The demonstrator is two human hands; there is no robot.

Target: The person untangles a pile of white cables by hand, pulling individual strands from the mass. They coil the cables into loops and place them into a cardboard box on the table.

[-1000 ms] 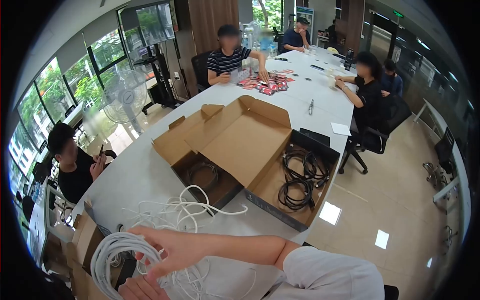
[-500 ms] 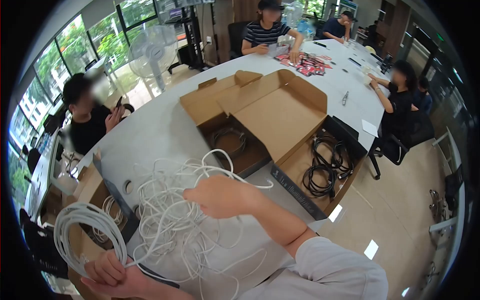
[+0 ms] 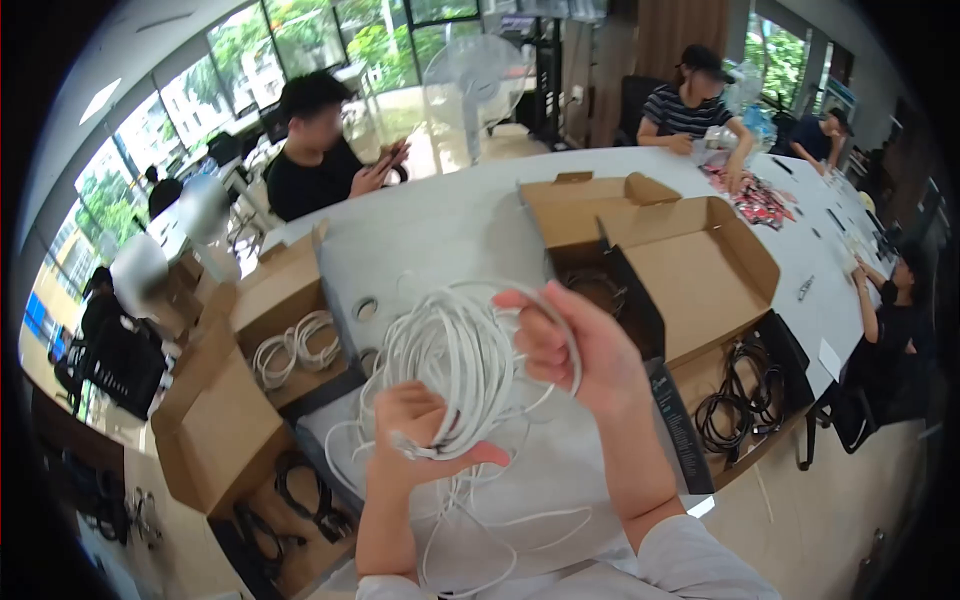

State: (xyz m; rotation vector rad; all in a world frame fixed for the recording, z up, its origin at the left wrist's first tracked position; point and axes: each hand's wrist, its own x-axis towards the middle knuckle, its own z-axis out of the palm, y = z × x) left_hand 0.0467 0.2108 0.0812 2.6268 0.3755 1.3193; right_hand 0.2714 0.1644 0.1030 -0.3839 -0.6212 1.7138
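Note:
A coil of white cable (image 3: 470,350) hangs over the middle of the table, made of many loops. My left hand (image 3: 408,430) is closed around the lower left of the coil, its thumb under the bottom of the loops. On the right side, my right hand (image 3: 595,355) grips a strand of the same cable, which arcs from the coil over the fingers. Loose white strands (image 3: 545,515) trail on the table beneath both hands. The coil hides much of the pile behind it.
Open cardboard boxes flank the table: one with white cable bundles (image 3: 285,350), one with black cables (image 3: 310,500) at near left, another with black cables (image 3: 735,400) at right, one with a grey cable (image 3: 600,290). Several people sit around the white table (image 3: 450,230).
The head view has turned left. My left hand has brought the coil up beside the loose pile, and the coil looks fuller. My right hand has moved to the coil's right with a strand.

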